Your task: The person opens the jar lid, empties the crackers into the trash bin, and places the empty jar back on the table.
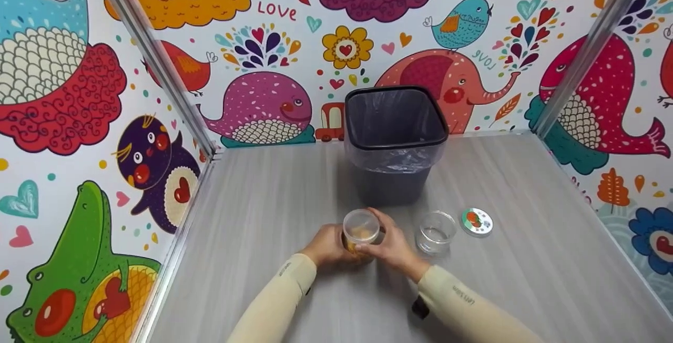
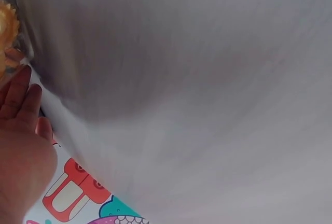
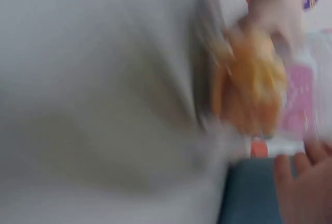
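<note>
Probably a steadying step: right hand (image 1: 393, 247) pinches clear cup (image 1: 360, 223), left hand (image 1: 327, 245) curls round the yellow-filled part (image 1: 353, 246), possibly a separate container (blurry), over desk (image 1: 252, 211), near bin (image 1: 391, 182); next move calls for even grip.

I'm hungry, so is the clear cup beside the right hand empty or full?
Empty: the clear cup is see-through, and nothing shows inside.

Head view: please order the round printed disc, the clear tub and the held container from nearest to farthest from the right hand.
1. Held container: between both hands, at the left side of the right hand.
2. Clear tub: just right of it.
3. Round printed disc: farther right, past the tub.
</note>
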`<state>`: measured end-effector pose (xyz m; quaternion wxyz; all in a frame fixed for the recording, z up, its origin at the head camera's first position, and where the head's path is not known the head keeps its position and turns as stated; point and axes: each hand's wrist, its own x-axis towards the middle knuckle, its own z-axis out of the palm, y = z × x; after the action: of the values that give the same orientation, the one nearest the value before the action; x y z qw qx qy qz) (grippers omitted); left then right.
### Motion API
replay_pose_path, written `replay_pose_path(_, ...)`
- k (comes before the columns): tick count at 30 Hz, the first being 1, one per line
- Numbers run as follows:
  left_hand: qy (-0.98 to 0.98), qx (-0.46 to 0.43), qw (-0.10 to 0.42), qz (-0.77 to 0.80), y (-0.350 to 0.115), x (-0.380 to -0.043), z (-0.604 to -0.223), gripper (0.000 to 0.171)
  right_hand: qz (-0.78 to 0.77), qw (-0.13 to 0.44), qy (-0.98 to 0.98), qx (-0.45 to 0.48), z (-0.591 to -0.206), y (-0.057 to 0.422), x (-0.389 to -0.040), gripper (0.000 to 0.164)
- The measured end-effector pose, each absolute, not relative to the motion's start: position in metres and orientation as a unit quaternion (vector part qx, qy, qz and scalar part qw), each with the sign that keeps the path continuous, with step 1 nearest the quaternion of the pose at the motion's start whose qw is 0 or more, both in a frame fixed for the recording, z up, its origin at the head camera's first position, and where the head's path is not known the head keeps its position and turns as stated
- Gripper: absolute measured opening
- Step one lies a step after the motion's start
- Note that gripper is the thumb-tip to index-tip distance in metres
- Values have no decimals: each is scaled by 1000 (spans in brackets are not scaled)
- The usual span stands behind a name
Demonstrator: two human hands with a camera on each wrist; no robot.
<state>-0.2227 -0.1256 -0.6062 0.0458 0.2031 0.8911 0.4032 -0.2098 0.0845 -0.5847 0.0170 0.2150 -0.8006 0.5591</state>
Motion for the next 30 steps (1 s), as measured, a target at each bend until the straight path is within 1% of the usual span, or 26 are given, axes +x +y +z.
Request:
replay_pose_path(4, 890, 206, 41, 405, -126, -223, -604, 56, 566, 60, -803, 177, -590, 76, -204, 93)
replay_pose_path(7, 889, 205, 44, 406, -126, -223, -604, 57, 566, 66, -804, 170, -590, 75, -203, 93)
replay_pose_path(14, 886, 195, 57, 417, -126, -222, -608, 60, 555, 33, -809, 192, -587, 80, -206, 94)
replay_pose_path(18, 883, 193, 60, 424, -126, -222, -609, 62, 543, 9, -809, 222, -584, 87, -212, 92)
replay_pose_path(22, 885, 191, 58, 420, -127, -222, -608, 62, 549, -34, -792, 265, -581, 94, -223, 88)
replay_pose_path(25, 887, 195, 55, 415, -127, -222, -608, 58, 563, -70, -770, 291, -578, 97, -230, 87)
replay_pose_path(27, 886, 198, 54, 416, -127, -222, -608, 56, 567, -84, -762, 301, -576, 99, -232, 87)
replay_pose_path(30, 886, 201, 50, 415, -126, -221, -609, 56, 572, -88, -759, 300, -575, 99, -232, 87)
